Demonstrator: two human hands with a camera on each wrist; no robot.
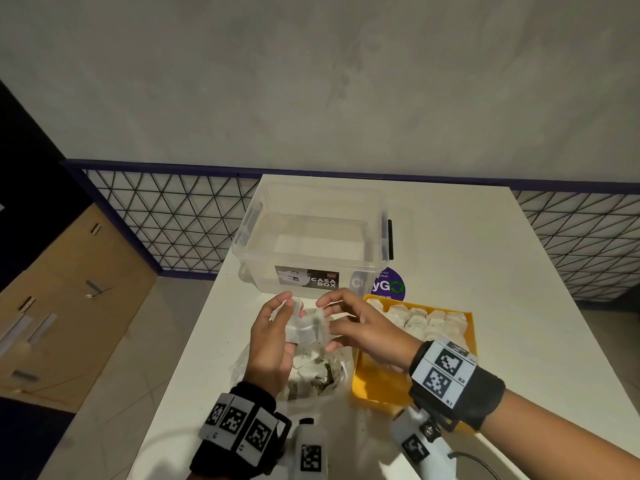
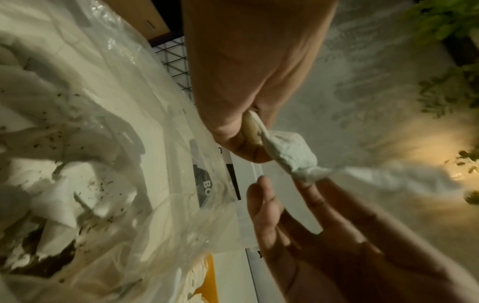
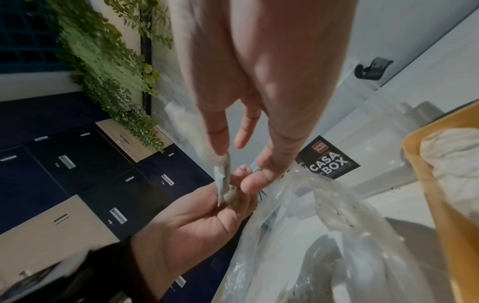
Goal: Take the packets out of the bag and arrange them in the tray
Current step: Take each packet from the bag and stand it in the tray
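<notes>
A small white packet (image 1: 306, 329) hangs between both hands above the open clear plastic bag (image 1: 249, 362). My left hand (image 1: 291, 308) grips its left side, thumb and fingers closed on a corner (image 2: 252, 129). From the right, my right hand (image 1: 329, 323) pinches the packet's other edge (image 3: 223, 176). More white packets (image 1: 311, 370), speckled with dark crumbs, lie inside the bag. The yellow tray (image 1: 381, 386) sits right of the bag, with rows of packets (image 1: 419, 322) filling its far part. My right wrist partly hides the tray's middle.
A clear lidless storage box (image 1: 311, 237) labelled CASA BOX stands on the white table (image 1: 502, 306) just beyond the hands. A purple round sticker (image 1: 389, 285) lies between the box and the tray. The table's left edge (image 1: 194, 337) drops to the floor.
</notes>
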